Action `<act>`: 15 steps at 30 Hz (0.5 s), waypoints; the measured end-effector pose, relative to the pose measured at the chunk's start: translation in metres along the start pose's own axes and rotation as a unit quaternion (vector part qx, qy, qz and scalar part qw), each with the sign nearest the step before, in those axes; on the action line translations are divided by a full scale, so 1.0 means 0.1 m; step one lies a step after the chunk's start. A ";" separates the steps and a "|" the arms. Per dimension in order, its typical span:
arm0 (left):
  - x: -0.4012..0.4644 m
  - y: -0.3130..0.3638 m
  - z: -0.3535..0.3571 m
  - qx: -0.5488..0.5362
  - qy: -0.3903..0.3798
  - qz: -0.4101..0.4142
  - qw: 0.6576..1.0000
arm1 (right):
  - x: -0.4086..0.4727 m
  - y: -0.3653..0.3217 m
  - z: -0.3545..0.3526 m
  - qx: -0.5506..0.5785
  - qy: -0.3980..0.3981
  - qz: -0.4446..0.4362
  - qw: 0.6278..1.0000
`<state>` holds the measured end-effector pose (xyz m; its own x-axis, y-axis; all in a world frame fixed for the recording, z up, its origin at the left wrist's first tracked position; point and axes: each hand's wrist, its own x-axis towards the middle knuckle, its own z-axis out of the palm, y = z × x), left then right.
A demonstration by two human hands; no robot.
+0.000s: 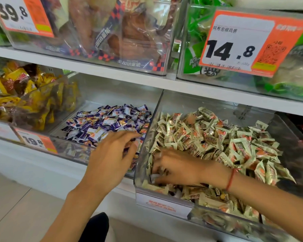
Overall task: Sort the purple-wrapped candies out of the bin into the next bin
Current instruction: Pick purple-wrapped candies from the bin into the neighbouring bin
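Note:
Two clear bins stand side by side on the middle shelf. The left bin [72, 152] holds a heap of purple-wrapped candies [108, 121]. The right bin [285, 135] is full of cream-and-orange wrapped candies [217, 137]. My left hand [110, 159] hovers over the front right of the purple heap with its fingers stretched out and nothing in it. My right hand [178, 168] reaches down into the front left corner of the right bin. Its curled fingers pinch a small purple-and-white wrapped candy [154, 178], which is partly hidden among the cream ones.
A bin of yellow snack packs [24, 95] sits to the left of the purple bin. The shelf above [112, 74] carries clear bins with orange price tags [248, 44]. A price label [35, 141] hangs on the purple bin's front. Pale floor lies at lower left.

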<state>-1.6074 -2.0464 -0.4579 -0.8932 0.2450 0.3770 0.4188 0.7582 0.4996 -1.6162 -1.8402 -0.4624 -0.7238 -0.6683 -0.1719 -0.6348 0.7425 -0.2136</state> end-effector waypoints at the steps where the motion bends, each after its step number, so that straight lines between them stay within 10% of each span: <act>1: 0.01 0.03 -0.01 -0.013 0.030 0.002 0.999 | -0.04 0.03 -0.04 0.083 -0.002 0.017 0.996; 10: 0.00 0.46 -0.08 -0.308 0.038 -0.005 0.951 | -0.28 -0.26 -0.43 0.700 0.204 0.081 0.680; 13: 0.02 0.47 -0.09 -0.348 0.102 -0.018 0.932 | -0.22 -0.29 -0.52 0.706 0.187 0.078 0.678; 15: 0.04 0.38 -0.10 -0.337 0.155 -0.046 0.928 | -0.27 -0.25 -0.57 0.591 0.170 0.078 0.785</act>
<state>-1.5933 -2.0225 -0.4293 -0.8839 -0.0663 0.4630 0.4440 0.1921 0.8752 -1.5961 -1.8385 -0.3979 -0.9257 -0.3734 -0.0596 0.0161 0.1186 -0.9928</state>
